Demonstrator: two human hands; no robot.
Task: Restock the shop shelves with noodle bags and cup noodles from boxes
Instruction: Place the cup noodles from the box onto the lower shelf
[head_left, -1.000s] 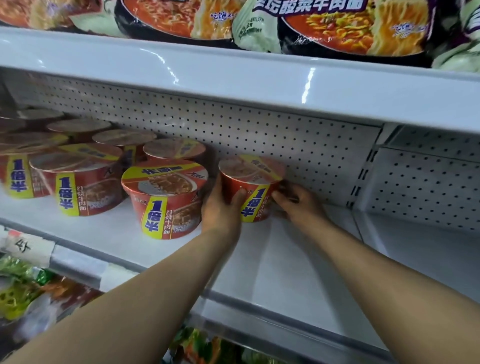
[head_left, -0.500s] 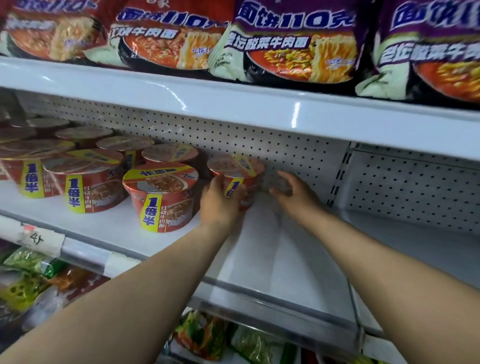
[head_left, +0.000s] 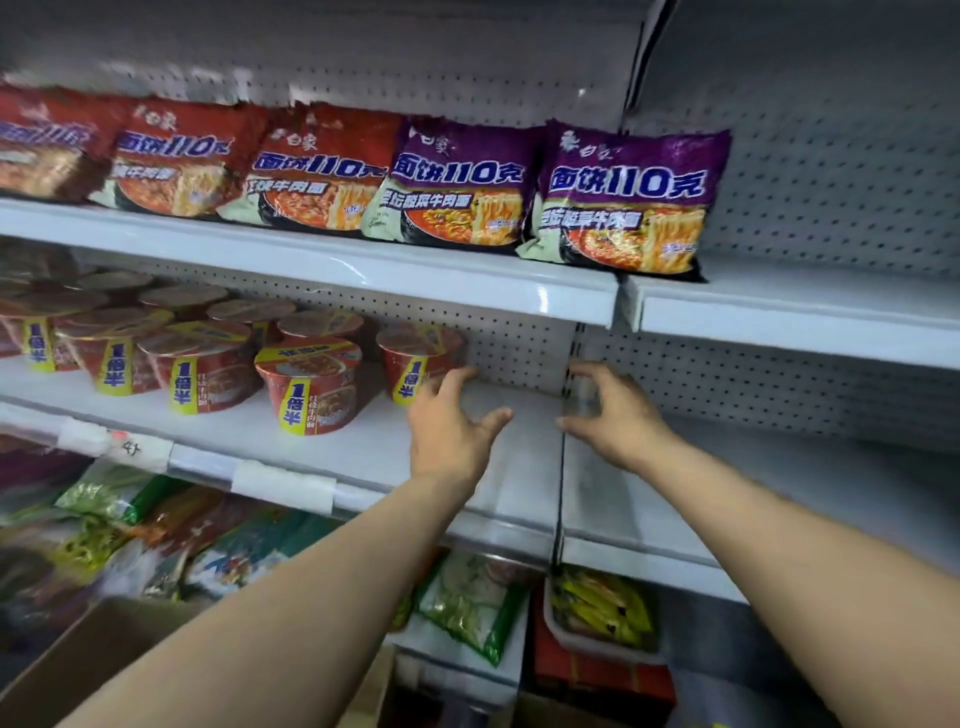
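Note:
A red cup noodle (head_left: 413, 358) with a yellow label stands at the back of the white middle shelf (head_left: 363, 447), rightmost of several like cups (head_left: 311, 382). My left hand (head_left: 452, 426) hovers just right of it with fingers spread, holding nothing. My right hand (head_left: 610, 410) is further right over the shelf joint, fingers loosely bent and empty. Red noodle bags (head_left: 322, 166) and purple noodle bags (head_left: 623, 202) lean on the upper shelf (head_left: 322, 265).
A cardboard box (head_left: 98, 660) sits at the lower left below the shelves. The bottom shelf holds green and mixed snack packets (head_left: 472, 603). The right-hand shelf bay (head_left: 810, 483) has bare white boards. A pegboard wall (head_left: 831, 171) backs the shelves.
Both hands have let go of the rightmost cup and drawn back from it. The view has pulled away and tilted up, showing the upper shelf of bags.

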